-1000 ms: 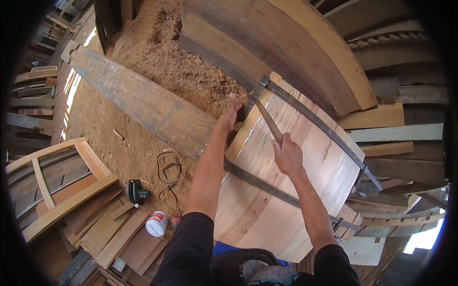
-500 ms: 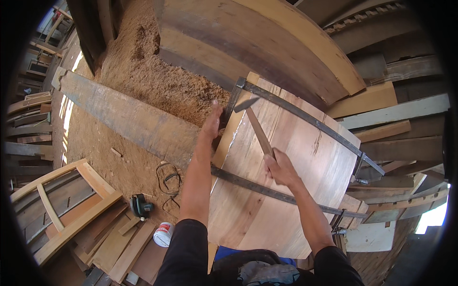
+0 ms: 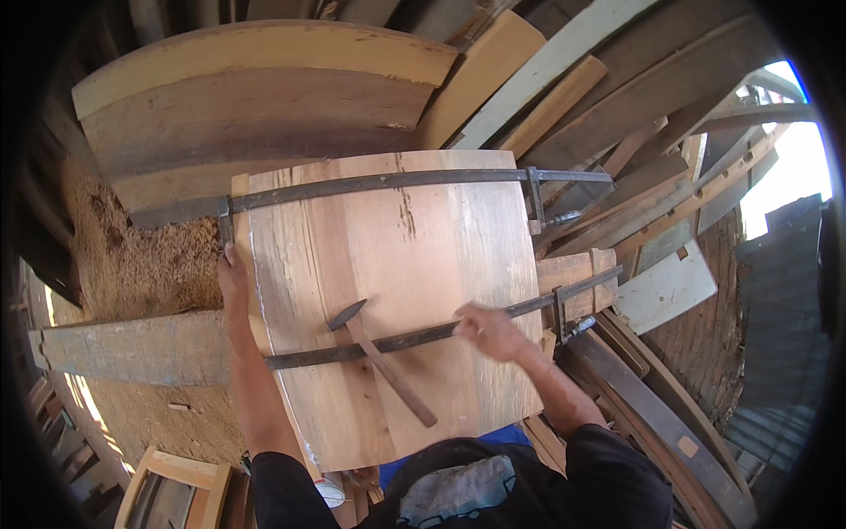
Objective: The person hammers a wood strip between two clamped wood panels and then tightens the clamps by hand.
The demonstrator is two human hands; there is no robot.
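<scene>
A wide wooden panel (image 3: 423,256) of joined boards lies in front of me, with an upper bar clamp (image 3: 370,182) and a lower bar clamp (image 3: 414,335) across it. At the panel's left edge my left hand (image 3: 233,278) is closed at the upper clamp's end jaw; its inner fingers are partly hidden. The hammer (image 3: 381,361) rests on the panel, its handle crossing the lower clamp bar. My right hand (image 3: 493,333), blurred by motion, is over the lower bar with loosely curled fingers and nothing visible in them.
A large board (image 3: 264,97) stands beyond the panel. Sawdust (image 3: 167,264) is heaped at the left, beside a long plank (image 3: 132,348). Clamp screw handles (image 3: 564,218) stick out at the right, near stacked lumber. A white tub (image 3: 330,492) shows below the panel's near left corner.
My right hand has let go of the hammer, now lying on the panel, and moved right. The left hand has closed in at the upper clamp's jaw. The view has turned right.
</scene>
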